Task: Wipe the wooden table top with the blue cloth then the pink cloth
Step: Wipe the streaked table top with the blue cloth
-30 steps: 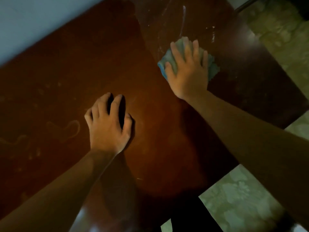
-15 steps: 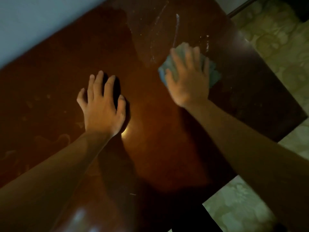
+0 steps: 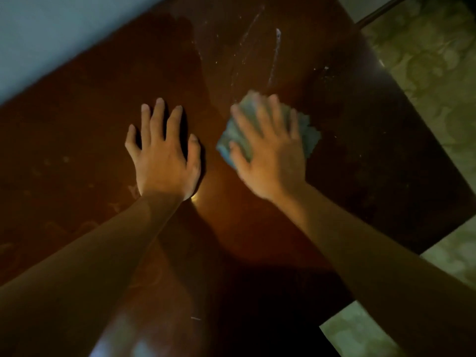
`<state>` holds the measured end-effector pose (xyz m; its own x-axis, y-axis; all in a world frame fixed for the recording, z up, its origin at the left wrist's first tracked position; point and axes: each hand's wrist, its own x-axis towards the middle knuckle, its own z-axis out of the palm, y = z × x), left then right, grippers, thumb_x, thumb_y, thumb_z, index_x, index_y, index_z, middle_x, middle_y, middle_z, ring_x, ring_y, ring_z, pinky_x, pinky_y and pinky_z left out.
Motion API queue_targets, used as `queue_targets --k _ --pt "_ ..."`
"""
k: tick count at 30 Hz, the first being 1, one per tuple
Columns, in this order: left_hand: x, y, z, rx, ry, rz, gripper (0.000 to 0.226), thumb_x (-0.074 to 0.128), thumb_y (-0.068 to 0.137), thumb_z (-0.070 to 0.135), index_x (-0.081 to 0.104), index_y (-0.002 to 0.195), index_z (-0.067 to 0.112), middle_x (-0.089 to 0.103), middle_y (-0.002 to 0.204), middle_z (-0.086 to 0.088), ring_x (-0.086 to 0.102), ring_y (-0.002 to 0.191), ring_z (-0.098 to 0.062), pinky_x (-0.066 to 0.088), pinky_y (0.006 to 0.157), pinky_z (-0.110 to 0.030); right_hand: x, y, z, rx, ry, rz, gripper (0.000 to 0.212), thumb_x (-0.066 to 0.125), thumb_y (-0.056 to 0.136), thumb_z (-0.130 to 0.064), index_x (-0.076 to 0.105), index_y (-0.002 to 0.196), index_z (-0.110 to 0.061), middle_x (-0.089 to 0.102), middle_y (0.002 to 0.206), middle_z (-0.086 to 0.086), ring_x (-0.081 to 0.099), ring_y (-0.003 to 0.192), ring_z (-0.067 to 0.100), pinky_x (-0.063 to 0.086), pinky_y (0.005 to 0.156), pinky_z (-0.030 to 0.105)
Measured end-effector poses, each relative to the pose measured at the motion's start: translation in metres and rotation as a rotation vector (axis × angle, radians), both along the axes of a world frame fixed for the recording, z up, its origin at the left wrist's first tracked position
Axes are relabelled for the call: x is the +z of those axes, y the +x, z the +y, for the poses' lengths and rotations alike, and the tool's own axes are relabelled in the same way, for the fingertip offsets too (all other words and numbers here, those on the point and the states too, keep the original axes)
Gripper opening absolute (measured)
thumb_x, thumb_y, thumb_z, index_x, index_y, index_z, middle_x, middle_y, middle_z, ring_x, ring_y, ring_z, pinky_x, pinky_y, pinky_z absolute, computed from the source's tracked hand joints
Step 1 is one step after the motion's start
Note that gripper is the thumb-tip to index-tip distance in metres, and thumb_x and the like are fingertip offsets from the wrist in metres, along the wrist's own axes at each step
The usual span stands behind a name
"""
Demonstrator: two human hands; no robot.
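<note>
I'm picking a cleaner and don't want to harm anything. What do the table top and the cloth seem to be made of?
The dark reddish-brown table top looks like wood with a glossy varnish: it mirrors light near the left hand. The crumpled blue cloth under the right hand looks like soft fabric; blur hides its weave.

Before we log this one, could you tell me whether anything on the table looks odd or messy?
Yes: pale streaks and white specks mark the wooden table top beyond the blue cloth under the right hand. Faint smudges show beside the left hand.
</note>
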<state>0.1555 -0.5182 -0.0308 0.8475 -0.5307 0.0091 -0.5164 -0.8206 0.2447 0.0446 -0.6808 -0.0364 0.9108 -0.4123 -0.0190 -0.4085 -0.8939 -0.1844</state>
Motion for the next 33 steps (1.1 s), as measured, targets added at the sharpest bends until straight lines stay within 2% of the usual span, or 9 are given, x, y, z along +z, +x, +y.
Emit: queue_targets --k 4,8,13,16,21,24,27,30,33 --pt "0.001 -0.001 -0.001 0.004 0.010 0.011 0.056 0.031 0.103 0.046 0.032 0.152 0.020 0.022 0.164 -0.009 0.009 0.153 -0.027 0.009 0.120 -0.055 0.004 0.011 -0.065 -0.184 -0.009 0.095 0.066 0.027 0.101 -0.056 0.020 0.162 -0.029 0.014 0.170 0.011 0.011 0.156 0.038 0.009 0.125 0.059" --pt "0.002 0.000 -0.002 0.002 0.005 0.015 0.056 0.032 0.103 0.046 0.033 0.152 0.020 0.023 0.164 -0.009 0.009 0.153 -0.027 0.009 0.121 -0.055 0.006 0.021 -0.047 -0.263 0.002 0.081 0.067 0.026 0.101 -0.056 0.020 0.162 -0.028 0.014 0.170 0.013 0.009 0.156 0.039 0.007 0.125 0.060" --pt "-0.002 0.000 -0.001 0.015 0.003 -0.018 0.058 0.032 0.101 0.047 0.036 0.151 0.019 0.025 0.163 -0.010 0.012 0.153 -0.027 0.011 0.120 -0.055 0.007 0.020 0.026 0.044 0.028 0.075 0.065 0.029 0.101 -0.055 0.025 0.161 -0.029 0.017 0.170 0.011 0.012 0.156 0.036 0.005 0.125 0.057" --pt "-0.003 0.000 0.000 0.014 -0.010 -0.016 0.057 0.031 0.101 0.047 0.035 0.151 0.019 0.024 0.163 -0.009 0.011 0.153 -0.026 0.010 0.120 -0.054 0.005 0.018 0.004 0.089 0.037 0.073 0.064 0.030 0.102 -0.056 0.024 0.161 -0.032 0.018 0.170 0.009 0.012 0.157 0.034 0.002 0.125 0.054" --pt "-0.002 0.000 0.000 0.014 -0.006 -0.004 0.055 0.031 0.103 0.047 0.033 0.151 0.021 0.022 0.164 -0.008 0.008 0.154 -0.024 0.007 0.121 -0.052 0.004 0.025 -0.092 -0.218 -0.014 0.110 0.067 0.025 0.102 -0.059 0.017 0.162 -0.032 0.012 0.170 0.012 0.008 0.156 0.037 0.007 0.125 0.057" --pt "-0.002 0.000 -0.001 0.018 -0.014 -0.002 0.056 0.032 0.103 0.047 0.034 0.152 0.021 0.023 0.164 -0.008 0.008 0.154 -0.024 0.007 0.121 -0.053 0.004 0.033 -0.099 -0.275 -0.009 0.104 0.067 0.023 0.102 -0.058 0.015 0.163 -0.031 0.009 0.171 0.012 0.005 0.157 0.037 0.004 0.125 0.059" --pt "-0.001 -0.001 -0.002 0.018 -0.012 -0.004 0.057 0.033 0.102 0.046 0.036 0.152 0.019 0.024 0.164 -0.009 0.010 0.154 -0.026 0.009 0.121 -0.054 0.006 0.034 -0.058 -0.203 -0.021 0.087 0.066 0.023 0.101 -0.056 0.020 0.162 -0.031 0.014 0.170 0.012 0.008 0.156 0.038 0.007 0.125 0.057" --pt "0.001 -0.001 -0.003 0.023 -0.007 -0.010 0.057 0.034 0.101 0.046 0.037 0.151 0.019 0.025 0.163 -0.009 0.011 0.153 -0.026 0.010 0.121 -0.054 0.005 0.029 -0.003 -0.004 0.004 0.054 0.064 0.027 0.101 -0.055 0.029 0.160 -0.030 0.022 0.168 0.013 0.014 0.155 0.038 0.008 0.124 0.057" --pt "0.000 -0.002 -0.003 0.024 -0.011 -0.014 0.057 0.033 0.101 0.047 0.037 0.151 0.019 0.026 0.163 -0.009 0.012 0.153 -0.026 0.011 0.120 -0.054 0.002 0.023 -0.006 0.137 0.037 0.020 0.062 0.035 0.101 -0.055 0.035 0.158 -0.029 0.026 0.167 0.012 0.019 0.155 0.037 0.013 0.124 0.057"
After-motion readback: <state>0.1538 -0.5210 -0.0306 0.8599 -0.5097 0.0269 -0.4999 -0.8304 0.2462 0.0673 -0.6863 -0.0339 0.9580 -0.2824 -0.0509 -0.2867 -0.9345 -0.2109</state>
